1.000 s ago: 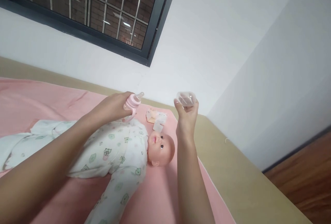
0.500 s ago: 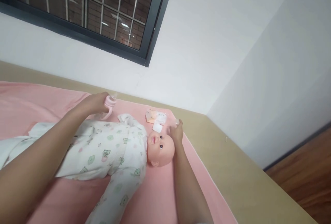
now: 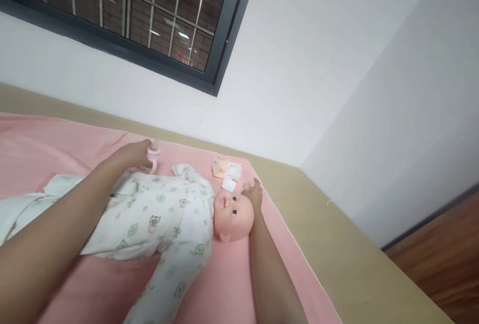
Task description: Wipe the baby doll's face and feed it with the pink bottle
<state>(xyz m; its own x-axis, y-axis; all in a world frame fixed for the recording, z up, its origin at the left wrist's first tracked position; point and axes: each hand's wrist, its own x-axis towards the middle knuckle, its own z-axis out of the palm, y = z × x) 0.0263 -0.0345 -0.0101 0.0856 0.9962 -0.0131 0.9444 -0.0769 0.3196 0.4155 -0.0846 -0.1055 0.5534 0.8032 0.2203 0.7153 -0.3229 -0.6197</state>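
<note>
A: how to handle these well?
B: I'd keep fingers off the teat (image 3: 155, 143), lower the clear cap (image 3: 248, 185) gently, wrist light by the doll's head (image 3: 234, 215)
A: hand pose?
B: left hand (image 3: 141, 154) closed round pink bottle (image 3: 153, 153), left of and beyond head, forearm slanting over doll. right hand (image 3: 255, 195) just beyond head, fingers half-curled at cap, can't tell if gripped

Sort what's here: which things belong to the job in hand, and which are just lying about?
In use:
- baby bottle, left hand
- clear cover, at right hand
- baby doll, probably

Lying about:
- crumpled wrapper
- white square
</note>
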